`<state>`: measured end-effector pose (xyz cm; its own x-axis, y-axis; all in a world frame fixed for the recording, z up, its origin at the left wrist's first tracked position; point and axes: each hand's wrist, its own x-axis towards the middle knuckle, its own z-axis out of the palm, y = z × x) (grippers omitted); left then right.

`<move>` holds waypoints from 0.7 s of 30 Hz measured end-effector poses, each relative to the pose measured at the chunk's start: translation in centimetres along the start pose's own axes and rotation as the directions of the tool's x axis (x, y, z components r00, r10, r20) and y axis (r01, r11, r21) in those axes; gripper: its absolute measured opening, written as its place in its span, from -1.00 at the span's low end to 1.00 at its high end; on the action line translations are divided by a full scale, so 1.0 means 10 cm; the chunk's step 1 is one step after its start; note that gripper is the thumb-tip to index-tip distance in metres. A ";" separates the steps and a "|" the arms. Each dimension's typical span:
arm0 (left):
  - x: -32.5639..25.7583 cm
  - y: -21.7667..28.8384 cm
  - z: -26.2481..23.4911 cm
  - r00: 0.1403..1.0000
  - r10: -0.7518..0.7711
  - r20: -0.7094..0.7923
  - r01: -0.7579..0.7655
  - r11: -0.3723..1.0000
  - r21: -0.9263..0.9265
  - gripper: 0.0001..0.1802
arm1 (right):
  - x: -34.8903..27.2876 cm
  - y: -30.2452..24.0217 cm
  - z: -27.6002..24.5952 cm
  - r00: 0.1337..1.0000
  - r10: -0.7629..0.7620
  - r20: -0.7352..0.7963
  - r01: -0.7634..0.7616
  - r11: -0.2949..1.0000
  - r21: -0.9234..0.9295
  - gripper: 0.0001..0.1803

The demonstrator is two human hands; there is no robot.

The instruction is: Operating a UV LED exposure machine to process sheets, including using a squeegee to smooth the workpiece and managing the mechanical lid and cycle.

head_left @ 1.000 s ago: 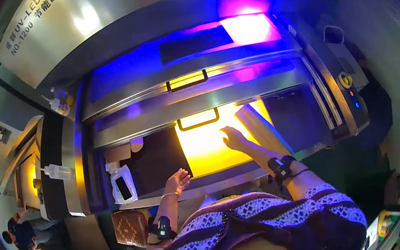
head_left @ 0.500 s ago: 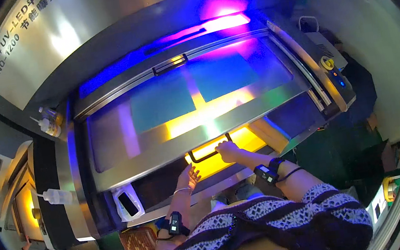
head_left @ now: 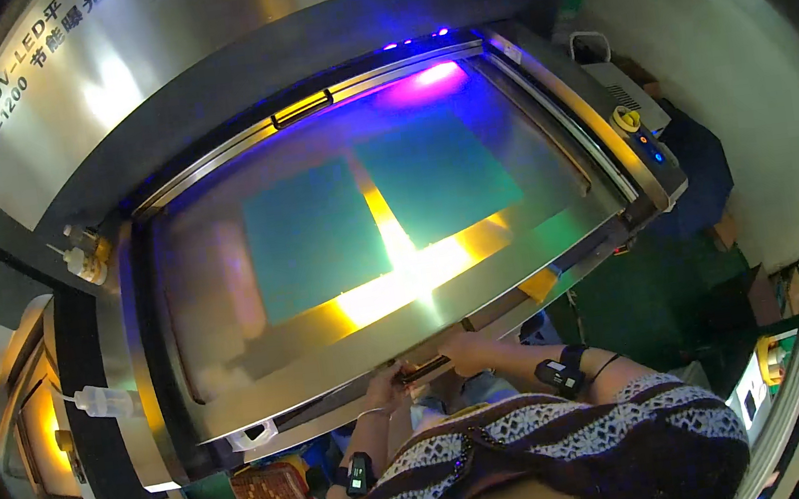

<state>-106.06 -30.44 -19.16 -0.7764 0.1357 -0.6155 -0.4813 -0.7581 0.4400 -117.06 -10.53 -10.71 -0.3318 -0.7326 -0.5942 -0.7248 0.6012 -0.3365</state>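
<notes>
Watching remotely, I cannot tell if both hands (head_left: 383,387) (head_left: 462,352) pinch the handle (head_left: 425,368), squeeze bottle (head_left: 105,401) far left of fingers (head_left: 401,373), lettered panel (head_left: 96,92) beyond.

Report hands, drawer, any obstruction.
Left hand and right hand at front handle, grip unclear. Steel-framed drawer extended. Yellow piece below its front right edge; blocking unclear.

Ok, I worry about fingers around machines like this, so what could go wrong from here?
The left hand and right hand are both close to the handle at the front of the wide metal frame, so fingers might get pinched if it shifts. The white item peeking out below the frame's front left could get caught or squashed. The yellow piece showing below the front edge toward the right might snag or bend.
</notes>
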 end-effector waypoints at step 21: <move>-1.60 1.44 1.64 0.753 0.352 0.556 -0.490 0.864 0.117 -0.32 | -1.77 -0.34 -2.25 0.713 -0.415 -0.566 0.481 0.876 -0.036 -0.73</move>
<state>-107.30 -33.08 7.76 -0.9801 0.1906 0.0552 -0.0831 -0.6472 0.7578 -122.28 -6.83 17.35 -0.2774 -0.9520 0.1294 -0.8164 0.1626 -0.5542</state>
